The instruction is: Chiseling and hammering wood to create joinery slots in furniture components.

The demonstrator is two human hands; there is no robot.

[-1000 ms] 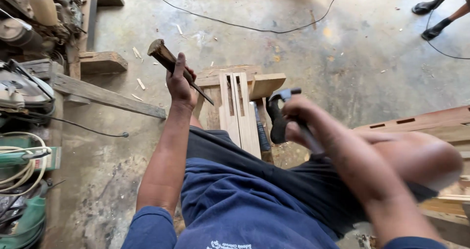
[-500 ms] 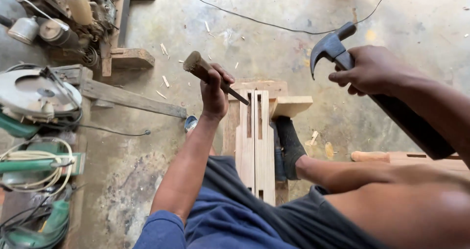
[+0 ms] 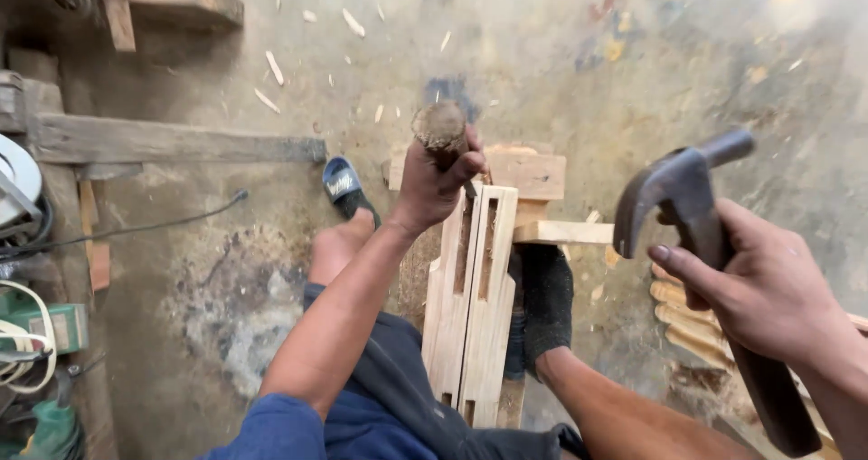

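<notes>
At nine o'clock a grey plank (image 3: 172, 140) lies flat on the concrete floor (image 3: 633, 80), with a black cable (image 3: 127, 229) trailing below it toward the tools at the left edge, where a green power tool (image 3: 41, 428) sits at about eight o'clock. Pale wood chips (image 3: 271, 66) are scattered across the floor toward eleven o'clock. Just left of centre a blue sandal (image 3: 344, 187) is on a foot planted on the floor, near the plank's end. The left hand (image 3: 436, 181) is clenched around a chisel (image 3: 441, 132), whose worn round wooden butt points up toward the camera; the blade is hidden behind the hand, so where its tip meets the wood cannot be told. Directly below the hand, running from centre down to six o'clock, stand two pale wooden slats (image 3: 472, 306) pressed side by side, each with a long slot cut through its upper part. A foot in a dark sock (image 3: 545, 302) rests against the slats' right side. Behind them, at twelve to one o'clock, a wooden block (image 3: 529, 175) and a thinner strip lie crosswise. At three to four o'clock the right hand (image 3: 768, 293) is grasping a claw hammer (image 3: 674, 189) by its dark handle, the steel head raised in the air, well apart from the chisel.
</notes>
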